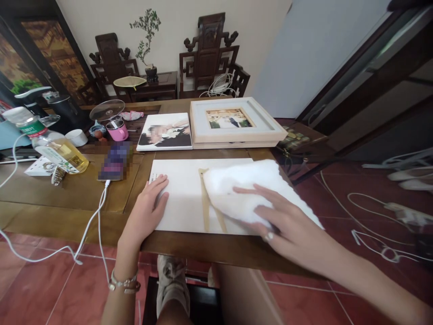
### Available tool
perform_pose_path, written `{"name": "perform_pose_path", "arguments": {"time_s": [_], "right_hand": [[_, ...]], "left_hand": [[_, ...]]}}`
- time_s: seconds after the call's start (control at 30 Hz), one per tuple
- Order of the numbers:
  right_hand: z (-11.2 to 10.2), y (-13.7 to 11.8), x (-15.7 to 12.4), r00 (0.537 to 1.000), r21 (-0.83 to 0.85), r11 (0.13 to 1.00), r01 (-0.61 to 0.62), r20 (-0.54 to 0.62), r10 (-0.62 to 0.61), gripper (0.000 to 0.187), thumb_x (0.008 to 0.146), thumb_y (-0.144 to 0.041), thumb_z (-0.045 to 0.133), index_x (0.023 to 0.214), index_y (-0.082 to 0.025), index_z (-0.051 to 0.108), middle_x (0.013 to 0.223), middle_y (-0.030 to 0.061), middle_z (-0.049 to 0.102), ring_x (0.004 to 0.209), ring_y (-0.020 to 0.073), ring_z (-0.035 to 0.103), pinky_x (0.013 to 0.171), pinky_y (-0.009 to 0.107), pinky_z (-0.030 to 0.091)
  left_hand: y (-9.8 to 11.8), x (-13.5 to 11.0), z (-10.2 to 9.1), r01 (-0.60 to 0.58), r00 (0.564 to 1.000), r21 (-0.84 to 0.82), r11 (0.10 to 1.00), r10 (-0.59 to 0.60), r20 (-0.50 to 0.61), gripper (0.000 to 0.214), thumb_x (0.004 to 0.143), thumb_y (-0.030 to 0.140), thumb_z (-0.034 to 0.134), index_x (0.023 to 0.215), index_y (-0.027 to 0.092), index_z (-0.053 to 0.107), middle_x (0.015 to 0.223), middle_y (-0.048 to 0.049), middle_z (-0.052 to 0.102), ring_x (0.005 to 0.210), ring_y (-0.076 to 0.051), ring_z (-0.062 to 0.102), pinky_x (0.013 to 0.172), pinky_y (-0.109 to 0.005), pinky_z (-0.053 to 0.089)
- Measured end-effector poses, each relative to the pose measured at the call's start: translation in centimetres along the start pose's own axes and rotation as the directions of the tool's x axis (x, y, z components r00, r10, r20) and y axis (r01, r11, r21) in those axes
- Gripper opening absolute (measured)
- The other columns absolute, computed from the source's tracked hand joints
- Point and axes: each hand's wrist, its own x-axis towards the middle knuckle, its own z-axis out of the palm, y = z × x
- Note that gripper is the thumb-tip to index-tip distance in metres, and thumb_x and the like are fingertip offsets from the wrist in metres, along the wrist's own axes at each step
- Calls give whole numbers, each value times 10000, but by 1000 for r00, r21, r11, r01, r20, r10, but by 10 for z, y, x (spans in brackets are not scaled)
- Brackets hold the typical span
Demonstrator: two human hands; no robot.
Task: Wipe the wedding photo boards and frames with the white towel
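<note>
A white board (179, 198) lies flat near the front edge of the table. Two tan strips in a narrow A shape (204, 203) run down its middle. My left hand (149, 205) rests on the board's left edge, fingers stretched out and holding nothing. On the right half, my right hand (275, 216) grips a fluffy white cloth (243, 178) and presses it against the board. The cloth covers much of that side and hangs past the right edge. The right hand looks slightly blurred.
Behind the board are a photo panel (164, 132) and a framed picture (238, 124). To the left stand a phone (115, 161) on a white cable, a tilted drink bottle (57, 149), a pink mug (117, 130) and a white cup (76, 137). Cables (365, 216) lie on the red floor.
</note>
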Motion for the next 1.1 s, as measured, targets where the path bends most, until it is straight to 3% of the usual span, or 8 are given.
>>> {"name": "perform_pose_path", "arguments": {"time_s": [0.17,0.33,0.5,0.6,0.7,0.87,0.97,1.1], "right_hand": [[-10,-12,-24,996,54,997,51,72,-55,184,884,-208,456,800,-238,618,1315,99,604,1267,292,510,1013,548,452],[-12,0,-11,990,67,997,-27,137,17,253,919,-271,434,723,-241,591,1282,93,619,1219,303,541,945,513,489],[-4,21,20,977,72,987,-146,170,132,334,931,-407,389,677,-243,530,974,117,672,1098,338,580,820,471,500],[1,34,40,968,83,978,-192,179,175,351,917,-453,387,636,-249,436,751,76,590,919,305,595,761,426,476],[5,44,60,968,77,976,-204,162,189,351,908,-450,392,622,-250,357,667,35,499,792,254,558,722,372,445],[9,50,77,970,9,979,-205,137,202,320,911,-418,388,642,-247,365,648,22,468,714,231,529,682,351,432],[13,44,70,982,-34,986,-165,87,167,281,914,-349,389,659,-239,427,717,63,551,786,262,578,714,393,468],[14,22,43,999,-51,998,-40,-15,39,239,890,-240,418,677,-222,524,952,143,681,1035,327,612,846,503,499]], "left_hand": [[0,0,-1,-5,1000,1,1000,5,-3,385,948,269,444,1285,137,575,1418,-103,533,1366,-216,437,1196,-471,252],[1,0,0,3,1000,-3,1000,-3,-5,386,947,271,446,1280,129,578,1418,-110,532,1366,-218,438,1198,-469,249],[1,0,0,3,1000,-8,1000,-3,-2,389,946,273,447,1282,124,575,1418,-115,531,1366,-216,438,1197,-469,250],[1,0,0,9,1000,-6,1000,-9,0,385,946,270,445,1278,126,577,1418,-114,531,1365,-215,439,1196,-472,249],[1,0,0,6,1000,-6,1000,-6,0,377,946,267,443,1278,149,577,1419,-100,532,1367,-213,436,1195,-477,248],[1,0,0,4,1000,-6,1000,-4,-8,371,946,268,445,1276,163,579,1414,-96,538,1365,-216,440,1192,-481,254],[1,0,0,2,1000,-7,1000,-2,-3,370,946,264,445,1278,171,578,1416,-93,536,1364,-218,442,1191,-489,252],[2,0,0,3,1000,-9,1000,-3,0,371,946,266,445,1282,180,575,1421,-88,532,1367,-221,437,1189,-497,254]]}}
